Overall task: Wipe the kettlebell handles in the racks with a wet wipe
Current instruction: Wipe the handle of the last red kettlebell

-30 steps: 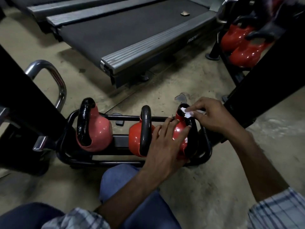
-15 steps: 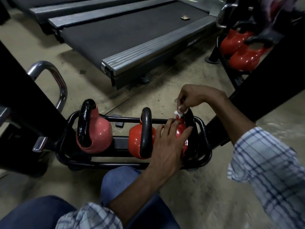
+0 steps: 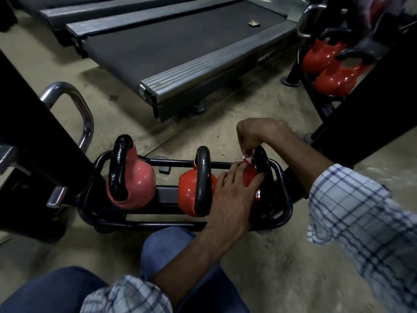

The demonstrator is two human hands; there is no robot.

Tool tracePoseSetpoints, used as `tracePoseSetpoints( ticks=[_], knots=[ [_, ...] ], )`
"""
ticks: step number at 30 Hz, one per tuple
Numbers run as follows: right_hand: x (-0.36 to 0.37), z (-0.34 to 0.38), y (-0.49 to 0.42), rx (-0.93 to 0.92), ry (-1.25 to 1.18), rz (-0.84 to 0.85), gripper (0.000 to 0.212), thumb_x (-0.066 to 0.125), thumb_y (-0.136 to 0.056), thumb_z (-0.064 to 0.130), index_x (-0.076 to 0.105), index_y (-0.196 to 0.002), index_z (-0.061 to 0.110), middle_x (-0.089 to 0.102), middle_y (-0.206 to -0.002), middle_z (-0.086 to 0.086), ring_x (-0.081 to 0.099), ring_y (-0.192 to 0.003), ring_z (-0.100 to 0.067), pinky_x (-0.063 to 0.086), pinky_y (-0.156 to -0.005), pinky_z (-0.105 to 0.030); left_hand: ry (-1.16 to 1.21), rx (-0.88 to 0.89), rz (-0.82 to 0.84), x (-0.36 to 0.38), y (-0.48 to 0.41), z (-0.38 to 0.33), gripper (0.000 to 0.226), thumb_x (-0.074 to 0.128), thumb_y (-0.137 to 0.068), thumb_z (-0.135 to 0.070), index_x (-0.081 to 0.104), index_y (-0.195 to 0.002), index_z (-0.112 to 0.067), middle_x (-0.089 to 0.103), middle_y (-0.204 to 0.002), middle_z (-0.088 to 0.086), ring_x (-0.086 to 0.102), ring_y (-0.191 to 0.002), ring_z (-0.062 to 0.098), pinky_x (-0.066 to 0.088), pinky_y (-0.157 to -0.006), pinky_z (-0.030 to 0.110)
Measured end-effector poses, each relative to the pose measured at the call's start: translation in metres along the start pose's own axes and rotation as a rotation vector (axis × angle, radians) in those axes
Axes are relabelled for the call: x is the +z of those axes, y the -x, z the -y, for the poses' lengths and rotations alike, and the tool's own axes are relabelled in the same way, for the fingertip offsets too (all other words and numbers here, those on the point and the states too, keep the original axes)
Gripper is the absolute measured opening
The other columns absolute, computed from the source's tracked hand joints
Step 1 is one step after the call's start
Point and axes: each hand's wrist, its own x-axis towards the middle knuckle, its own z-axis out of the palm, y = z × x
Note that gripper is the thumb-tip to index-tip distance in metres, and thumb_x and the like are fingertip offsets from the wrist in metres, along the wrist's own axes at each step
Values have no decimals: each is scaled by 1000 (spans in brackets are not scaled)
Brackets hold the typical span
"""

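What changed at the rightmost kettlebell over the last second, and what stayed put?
The right hand rose from lying across the black handle of the rightmost red kettlebell to above it, dragging the pinched white wet wipe from the handle's top down its far side. Nothing was let go. The left hand stayed flat on that kettlebell's body; the middle red kettlebell, pink kettlebell and black rack did not move.

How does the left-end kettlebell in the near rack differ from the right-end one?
The left kettlebell is paler, pinkish; the right kettlebell is deeper red. Nothing touches the left kettlebell, while the left hand rests on the right kettlebell and the right hand pinches a wet wipe at its handle. Both have black handles and sit in one black rack.
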Motion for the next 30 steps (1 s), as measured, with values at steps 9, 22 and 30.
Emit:
tracePoseSetpoints(
  ticks=[9,22,30],
  knots=[
    [23,-40,-21,85,-496,-11,28,82,-74,32,79,-92,9,76,-93,-6,72,-86,-24,61,-85,-41,14,-10,21,-2,1,0,90,77,-77,-55,30,-152,-35,28,-160,12,21,-150,30,22,-120,48],
    [92,-41,68,141,-1485,-603,14,75,-88,7,67,-77,9,64,-64,-4,61,-51,-4,48,-49,-13,69,-45,5,0,-4,4,108,85,-61,-58,31,-150,-31,32,-155,2,30,-145,23,30,-115,42],
    [129,-3,151,-141,-774,-788,13,85,-75,9,76,-80,18,64,-78,7,60,-68,-7,44,-63,-14,135,-46,47,0,-16,13,124,87,-54,-59,22,-156,-29,28,-157,3,31,-143,20,25,-115,37]
  ],
)
